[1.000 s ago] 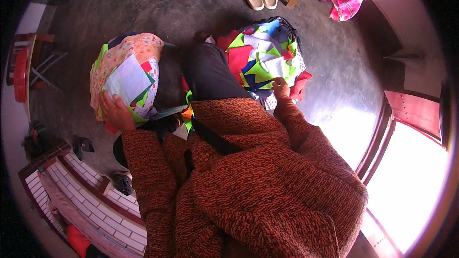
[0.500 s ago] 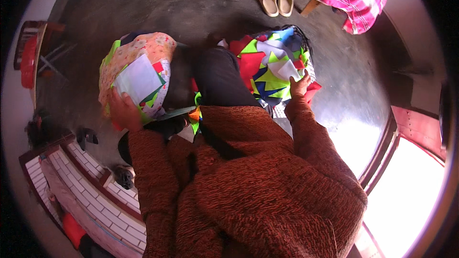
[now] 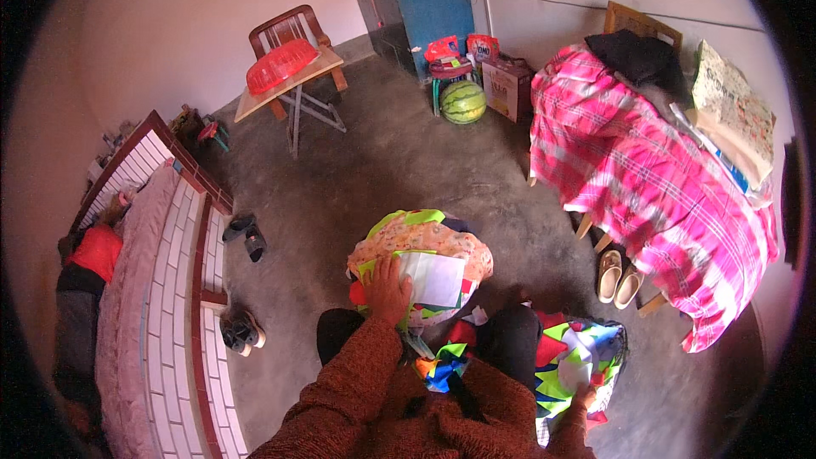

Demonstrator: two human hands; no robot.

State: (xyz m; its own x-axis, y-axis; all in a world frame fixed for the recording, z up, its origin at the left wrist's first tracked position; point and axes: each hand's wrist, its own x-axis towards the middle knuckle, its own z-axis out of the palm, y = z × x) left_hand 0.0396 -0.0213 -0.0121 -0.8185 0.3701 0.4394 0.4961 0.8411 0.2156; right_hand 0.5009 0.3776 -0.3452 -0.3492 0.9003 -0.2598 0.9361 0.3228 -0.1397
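Note:
My left hand (image 3: 388, 289) lies with outstretched fingers on the left edge of a white cloth piece (image 3: 438, 279). Beneath that piece are green and red scraps, all on top of a rounded floral bundle (image 3: 459, 248) on the floor. To the right, beyond my dark-clothed knee, sits a pile of cut cloth pieces (image 3: 554, 384) in green, white, red and blue, many of them pointed. My right hand (image 3: 581, 399) is at the right side of that pile, beside a small red piece; its fingers are too small and covered to read. More bright scraps (image 3: 444, 364) lie near my lap.
A table under a pink checked cloth (image 3: 612, 132) stands right, with beige shoes (image 3: 619, 279) below. A watermelon (image 3: 463, 102) and a wooden table (image 3: 293, 81) with a red cover (image 3: 280, 66) are farther back. The brick-sided platform (image 3: 166, 289) runs along the left, dark shoes (image 3: 242, 331) beside it.
The view has tilted up and turned left, bringing the far room into sight. My left hand stays on the floral bundle's cloth pieces, and my right hand remains at the colourful pile.

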